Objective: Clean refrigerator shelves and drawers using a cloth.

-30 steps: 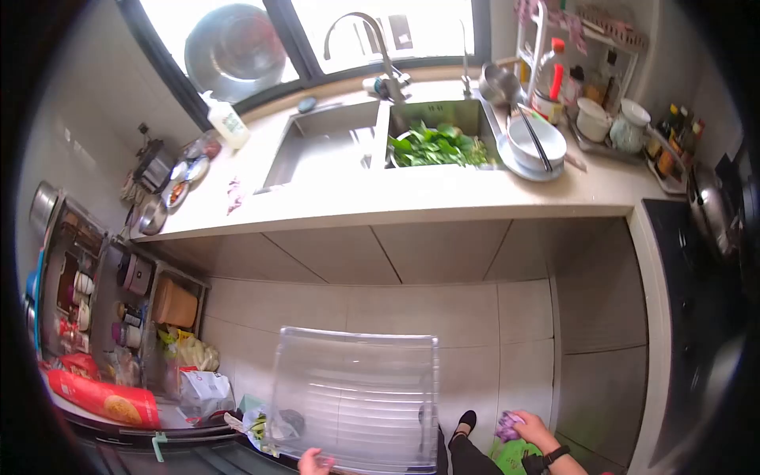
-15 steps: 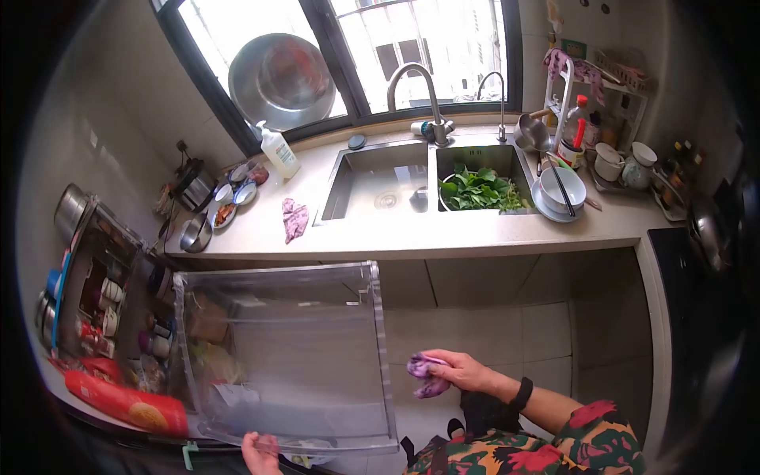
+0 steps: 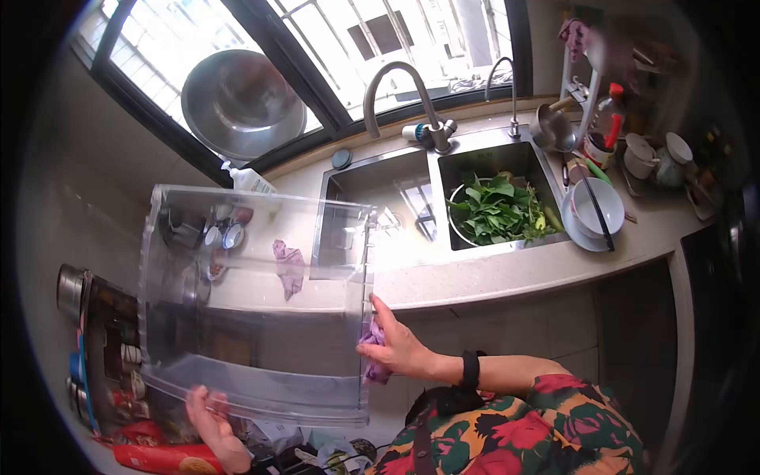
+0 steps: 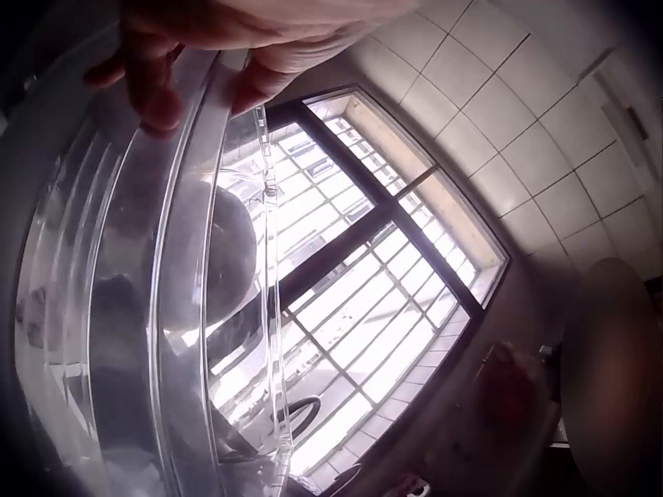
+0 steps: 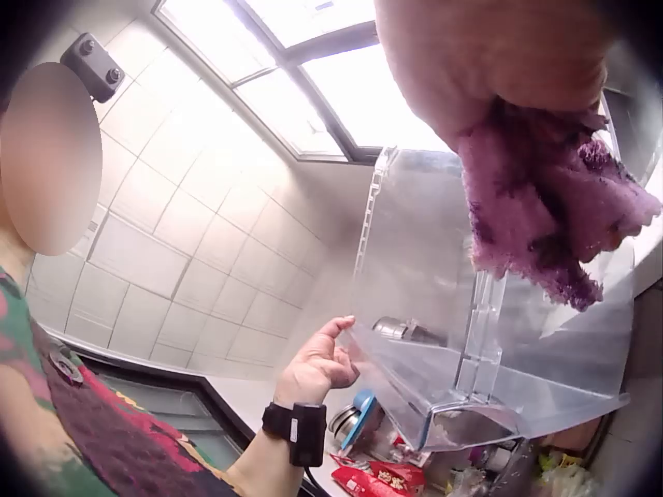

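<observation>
A large clear plastic drawer [image 3: 261, 380] is held up, tilted, in front of the counter. At its lower left edge my left hand [image 3: 212, 427] grips the rim; the left wrist view shows the fingers [image 4: 155, 109] curled over it. My right hand [image 3: 404, 348] is at the drawer's right side with a crumpled purple cloth [image 3: 375, 368] in its grasp. In the right wrist view the cloth [image 5: 549, 197] hangs below the palm, overlapping the drawer wall. Part of the cloth is hidden by the hand.
Behind the drawer runs the counter [image 3: 443, 277] with a double sink [image 3: 376, 170]. Leafy greens [image 3: 499, 210] fill a strainer in the right basin. Chopsticks lie across a white bowl [image 3: 599, 210]. Another purple cloth [image 3: 289, 269] shows through the drawer. A red package [image 3: 166, 459] is at lower left.
The drawer has risen from low over the floor, moving left and up to counter height. My right hand has come from the lower right to its side, carrying the purple cloth.
</observation>
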The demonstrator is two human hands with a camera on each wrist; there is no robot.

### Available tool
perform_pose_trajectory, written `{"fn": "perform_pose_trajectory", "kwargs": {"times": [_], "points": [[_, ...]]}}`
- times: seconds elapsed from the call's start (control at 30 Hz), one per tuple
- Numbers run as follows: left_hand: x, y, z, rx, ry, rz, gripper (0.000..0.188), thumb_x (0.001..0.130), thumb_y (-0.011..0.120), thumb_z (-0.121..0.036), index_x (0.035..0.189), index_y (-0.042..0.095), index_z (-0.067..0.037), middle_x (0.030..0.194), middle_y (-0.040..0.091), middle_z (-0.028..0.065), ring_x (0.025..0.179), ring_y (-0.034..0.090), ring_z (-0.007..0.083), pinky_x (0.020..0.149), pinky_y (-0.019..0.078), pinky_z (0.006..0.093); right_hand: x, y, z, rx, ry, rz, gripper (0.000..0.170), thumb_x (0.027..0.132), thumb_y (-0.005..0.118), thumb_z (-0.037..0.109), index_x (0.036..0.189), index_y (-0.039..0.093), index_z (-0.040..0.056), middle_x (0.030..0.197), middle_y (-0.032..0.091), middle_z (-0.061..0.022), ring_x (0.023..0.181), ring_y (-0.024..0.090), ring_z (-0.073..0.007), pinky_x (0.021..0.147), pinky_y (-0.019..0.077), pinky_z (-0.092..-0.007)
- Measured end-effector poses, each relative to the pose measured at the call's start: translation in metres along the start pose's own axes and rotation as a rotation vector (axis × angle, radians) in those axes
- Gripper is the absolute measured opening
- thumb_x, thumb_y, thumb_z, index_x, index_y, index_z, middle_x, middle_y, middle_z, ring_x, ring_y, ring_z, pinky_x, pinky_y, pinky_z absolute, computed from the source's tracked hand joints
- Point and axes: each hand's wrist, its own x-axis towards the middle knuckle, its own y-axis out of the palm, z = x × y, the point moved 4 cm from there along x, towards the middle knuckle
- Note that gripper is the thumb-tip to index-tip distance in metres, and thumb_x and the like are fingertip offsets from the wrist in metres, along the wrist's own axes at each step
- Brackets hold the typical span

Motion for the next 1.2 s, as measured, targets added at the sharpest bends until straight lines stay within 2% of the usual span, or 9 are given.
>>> {"fn": "perform_pose_trajectory", "kwargs": {"times": [0.1,0.17,0.23,0.4,0.47,0.57,1.0,1.07,1.2], "points": [[0.035,0.054,-0.022,0.068,-0.04,0.092,0.026,0.071,0.063,-0.017,0.093,0.049,-0.012,0.078,0.049,-0.0004,0.065,0.051,0.0113,0.058,0.0442,0.0229,0.042,0.001,-0.028,-0.004,-0.035,-0.099,0.085,0.072,0.06,0.023,0.13,0.004,-0.0068,0.125,0.03,-0.0334,0.116,0.035,-0.0393,0.095,0.0295,-0.0339],[0.041,0.095,-0.035,0.067,0.059,0.18,0.026,0.072,0.065,-0.017,0.091,0.047,-0.012,0.077,0.049,-0.0011,0.063,0.052,0.0111,0.057,0.044,0.0214,0.067,0.002,-0.044,0.069,0.019,-0.09,0.085,0.073,0.059,0.021,0.13,0.002,-0.008,0.127,0.026,-0.0329,0.12,0.031,-0.0371,0.097,0.0269,-0.0326],[0.059,0.13,-0.044,0.051,0.105,0.192,0.024,0.074,0.065,-0.018,0.089,0.047,-0.011,0.075,0.05,-0.0021,0.062,0.052,0.0104,0.055,0.0438,0.0204,0.096,0.006,-0.057,0.143,0.044,-0.093,0.086,0.075,0.06,0.015,0.131,-0.001,-0.008,0.136,0.012,-0.027,0.126,0.021,-0.0272,0.1,0.0217,-0.0312],[0.113,0.19,-0.061,0.113,0.11,0.357,0.021,0.077,0.063,-0.017,0.088,0.047,-0.01,0.072,0.048,-0.0031,0.06,0.05,0.0061,0.055,0.0431,0.0174,0.138,0.019,-0.082,0.287,-0.024,-0.182,0.085,0.075,0.06,0.012,0.131,0.0,-0.0058,0.128,0.027,-0.0227,0.117,0.033,-0.0244,0.096,0.0287,-0.0295],[0.117,0.219,-0.066,0.148,0.126,0.45,0.017,0.079,0.061,-0.013,0.086,0.047,-0.008,0.072,0.048,-0.0024,0.058,0.05,0.0051,0.052,0.0436,0.016,0.141,0.016,-0.086,0.341,0.163,-0.219,0.081,0.077,0.057,0.007,0.132,-0.001,-0.0031,0.116,0.039,-0.018,0.103,0.046,-0.02,0.087,0.0391,-0.0277],[0.126,0.256,-0.065,0.168,0.128,0.537,0.017,0.079,0.061,-0.013,0.085,0.046,-0.008,0.072,0.047,-0.0023,0.059,0.051,0.005,0.054,0.0446,0.0166,0.154,0.008,-0.083,0.569,0.159,-0.273,0.077,0.079,0.054,0.003,0.132,-0.002,-0.0004,0.107,0.045,-0.015,0.092,0.051,-0.0161,0.077,0.0446,-0.0256],[0.15,0.318,-0.014,0.13,-0.075,0.54,0.025,0.071,0.066,-0.009,0.086,0.046,-0.007,0.07,0.052,0.0012,0.057,0.056,0.013,0.052,0.0463,0.0231,0.166,-0.051,-0.112,0.404,0.25,-0.3,0.079,0.078,0.053,0.001,0.132,-0.005,-0.0022,0.119,0.038,-0.0164,0.103,0.045,-0.0179,0.085,0.0409,-0.0273],[0.151,0.309,-0.007,0.127,-0.108,0.507,0.025,0.071,0.066,-0.009,0.085,0.046,-0.007,0.07,0.052,0.0012,0.057,0.056,0.0131,0.052,0.0465,0.0233,0.165,-0.058,-0.101,0.26,0.18,-0.353,0.072,0.078,0.055,0.003,0.129,0.005,-0.0058,0.106,0.049,-0.0162,0.092,0.051,-0.0168,0.079,0.043,-0.0269],[0.158,0.289,0.003,0.108,-0.144,0.436,0.023,0.072,0.065,-0.012,0.085,0.048,-0.007,0.07,0.052,0.0013,0.058,0.056,0.0127,0.053,0.0476,0.0242,0.169,-0.068,-0.082,0.37,0.264,-0.251,0.074,0.078,0.056,0.003,0.13,0.004,-0.0051,0.102,0.051,-0.0156,0.087,0.054,-0.0163,0.076,0.0442,-0.0263]]}}
